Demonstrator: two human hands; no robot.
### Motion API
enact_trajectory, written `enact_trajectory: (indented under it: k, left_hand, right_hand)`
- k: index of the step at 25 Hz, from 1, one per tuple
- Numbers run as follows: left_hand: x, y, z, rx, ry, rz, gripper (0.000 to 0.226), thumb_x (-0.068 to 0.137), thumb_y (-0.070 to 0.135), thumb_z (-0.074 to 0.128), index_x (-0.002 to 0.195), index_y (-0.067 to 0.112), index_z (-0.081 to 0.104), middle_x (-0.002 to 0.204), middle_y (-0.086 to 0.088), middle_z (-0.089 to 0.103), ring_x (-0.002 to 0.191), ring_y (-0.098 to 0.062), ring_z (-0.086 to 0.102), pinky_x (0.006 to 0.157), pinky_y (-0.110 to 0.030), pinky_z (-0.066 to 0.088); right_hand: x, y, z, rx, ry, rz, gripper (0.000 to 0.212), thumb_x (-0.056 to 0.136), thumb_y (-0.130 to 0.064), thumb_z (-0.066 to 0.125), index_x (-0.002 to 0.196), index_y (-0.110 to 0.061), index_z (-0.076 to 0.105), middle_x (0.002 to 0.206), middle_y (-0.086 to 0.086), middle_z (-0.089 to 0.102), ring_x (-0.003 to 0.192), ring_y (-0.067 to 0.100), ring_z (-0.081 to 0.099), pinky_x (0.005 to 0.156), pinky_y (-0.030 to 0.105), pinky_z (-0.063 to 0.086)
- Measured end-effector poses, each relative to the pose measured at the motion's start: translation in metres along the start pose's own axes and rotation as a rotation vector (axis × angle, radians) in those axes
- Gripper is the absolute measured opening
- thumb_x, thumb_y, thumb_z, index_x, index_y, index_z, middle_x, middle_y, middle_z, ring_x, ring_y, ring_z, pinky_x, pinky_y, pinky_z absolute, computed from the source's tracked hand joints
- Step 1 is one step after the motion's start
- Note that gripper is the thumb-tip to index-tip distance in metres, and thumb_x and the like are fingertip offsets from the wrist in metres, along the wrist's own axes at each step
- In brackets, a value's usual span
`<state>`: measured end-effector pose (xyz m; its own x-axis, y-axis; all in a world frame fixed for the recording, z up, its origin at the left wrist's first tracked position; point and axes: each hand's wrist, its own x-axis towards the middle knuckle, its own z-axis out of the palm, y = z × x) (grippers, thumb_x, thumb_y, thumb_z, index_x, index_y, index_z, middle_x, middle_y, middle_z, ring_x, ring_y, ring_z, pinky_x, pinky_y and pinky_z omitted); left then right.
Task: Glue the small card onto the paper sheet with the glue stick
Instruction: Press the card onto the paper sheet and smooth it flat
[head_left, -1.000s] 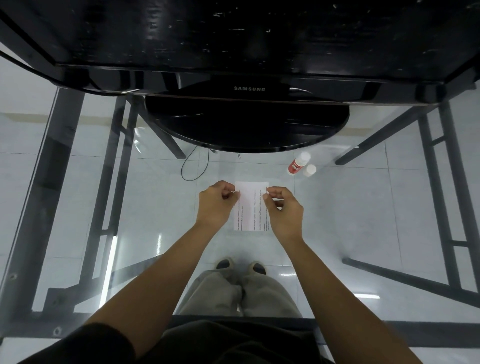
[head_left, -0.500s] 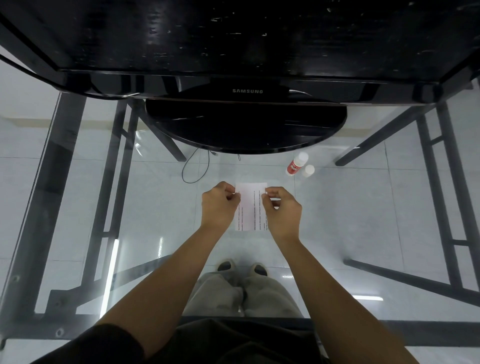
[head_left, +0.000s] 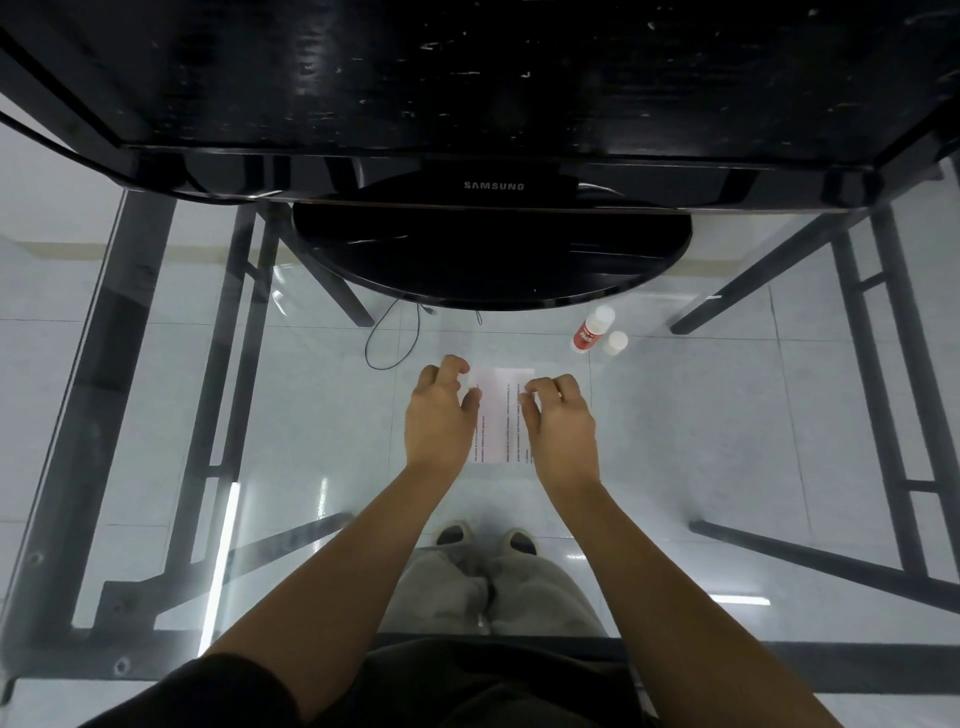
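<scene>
A white paper sheet (head_left: 501, 439) with printed lines lies on the glass table in front of me. The small white card (head_left: 501, 383) rests flat across the sheet's far end. My left hand (head_left: 439, 421) is at the card's left edge with its fingers spread and the index finger raised; the thumb rests near the card's corner. My right hand (head_left: 561, 426) is at the card's right edge, with thumb and forefinger curled onto that edge. Both hands cover the sheet's sides. The red and white glue stick (head_left: 589, 330) lies far right, with its white cap (head_left: 616, 343) beside it.
A black monitor with a round base (head_left: 493, 260) stands at the far side of the glass table (head_left: 727, 441). A thin black cable (head_left: 387, 343) loops left of the sheet. Black frame bars show under the glass on both sides. My legs and shoes show below.
Both hands pinched the card's top corners before. The left hand's fingers have now spread and lifted off the card, which lies flat on the sheet. The right hand barely moved.
</scene>
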<state>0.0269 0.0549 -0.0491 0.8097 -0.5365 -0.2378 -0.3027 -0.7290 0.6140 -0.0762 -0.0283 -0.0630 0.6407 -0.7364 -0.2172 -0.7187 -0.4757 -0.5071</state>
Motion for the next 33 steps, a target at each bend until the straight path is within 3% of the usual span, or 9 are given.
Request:
enact_trajectory:
  k: [3,6,9,11,13,20,23,28,33]
  left_hand:
    - [-0.006,-0.010,0.000,0.180,0.041,0.194,0.030,0.091,0.020,0.056,0.121,0.018,0.057,0.112,-0.013,0.059,0.092,-0.029,0.057,0.070,-0.037,0.055]
    - [-0.007,-0.019,0.002,0.343,0.008,0.299,0.036,0.091,0.018,0.056,0.127,0.014,0.055,0.117,-0.016,0.057,0.096,-0.035,0.055,0.071,-0.041,0.051]
    - [-0.007,-0.022,0.004,0.463,-0.072,0.296,0.047,0.089,0.017,0.059,0.134,0.014,0.045,0.130,-0.015,0.050,0.103,-0.036,0.050,0.078,-0.043,0.047]
    - [-0.005,-0.023,0.002,0.514,-0.091,0.331,0.052,0.088,0.019,0.060,0.136,0.015,0.041,0.143,-0.009,0.041,0.109,-0.034,0.046,0.082,-0.043,0.044]
    - [-0.003,-0.027,-0.001,0.563,-0.117,0.387,0.050,0.093,0.024,0.051,0.140,0.016,0.035,0.149,-0.001,0.034,0.117,-0.033,0.043,0.087,-0.045,0.040]
    - [-0.001,-0.040,-0.011,0.750,-0.236,0.457,0.065,0.090,0.057,0.010,0.146,0.025,0.010,0.155,0.008,0.018,0.131,-0.024,0.031,0.096,-0.055,0.030]
    - [-0.003,-0.052,-0.016,0.758,-0.316,0.510,0.076,0.081,0.067,-0.005,0.146,0.029,0.000,0.156,0.010,0.011,0.137,-0.024,0.021,0.099,-0.059,0.023]
    - [-0.006,-0.055,-0.022,0.807,-0.360,0.610,0.071,0.082,0.068,-0.005,0.143,0.033,-0.007,0.156,0.010,0.012,0.142,-0.028,0.015,0.102,-0.065,0.021]
    - [-0.010,-0.073,-0.035,0.921,-0.408,0.956,0.059,0.090,0.059,0.003,0.143,0.033,0.004,0.150,0.009,0.013,0.141,-0.027,0.013,0.102,-0.064,0.025]
  right_hand:
    - [0.001,0.001,0.002,-0.188,-0.088,-0.175,0.057,0.080,-0.021,0.070,0.131,-0.017,0.043,0.136,0.011,0.044,0.115,0.028,0.046,0.098,0.036,0.043]
    - [0.003,0.007,-0.001,-0.286,-0.145,-0.296,0.062,0.082,-0.016,0.067,0.137,-0.016,0.038,0.148,0.011,0.035,0.135,0.034,0.030,0.112,0.047,0.018]
    - [-0.001,0.021,-0.003,-0.465,-0.179,-0.389,0.057,0.097,-0.031,0.040,0.147,-0.018,0.015,0.157,0.001,0.013,0.145,0.019,0.003,0.111,0.044,-0.011]
    - [-0.005,0.024,-0.003,-0.497,-0.205,-0.387,0.057,0.097,-0.043,0.014,0.147,-0.020,0.000,0.158,-0.002,0.002,0.141,0.013,-0.011,0.107,0.040,-0.019]
    - [-0.006,0.024,-0.002,-0.515,-0.221,-0.394,0.059,0.095,-0.047,0.008,0.146,-0.020,-0.005,0.157,-0.002,-0.003,0.137,0.012,-0.020,0.105,0.039,-0.025]
    - [-0.010,0.023,-0.001,-0.519,-0.180,-0.384,0.059,0.096,-0.044,0.014,0.147,-0.018,0.003,0.158,0.002,0.003,0.144,0.018,-0.002,0.110,0.041,-0.013]
    - [-0.010,0.021,-0.002,-0.529,-0.180,-0.380,0.060,0.095,-0.046,0.012,0.147,-0.018,0.002,0.158,0.004,0.000,0.144,0.020,-0.002,0.109,0.042,-0.017]
    - [-0.011,0.021,-0.002,-0.539,-0.173,-0.365,0.062,0.094,-0.049,0.010,0.147,-0.018,-0.001,0.158,0.002,-0.001,0.144,0.018,-0.004,0.108,0.044,-0.020]
    - [-0.010,0.023,0.000,-0.513,-0.181,-0.351,0.063,0.094,-0.049,0.014,0.147,-0.019,-0.002,0.158,0.000,-0.002,0.144,0.017,-0.006,0.110,0.046,-0.015]
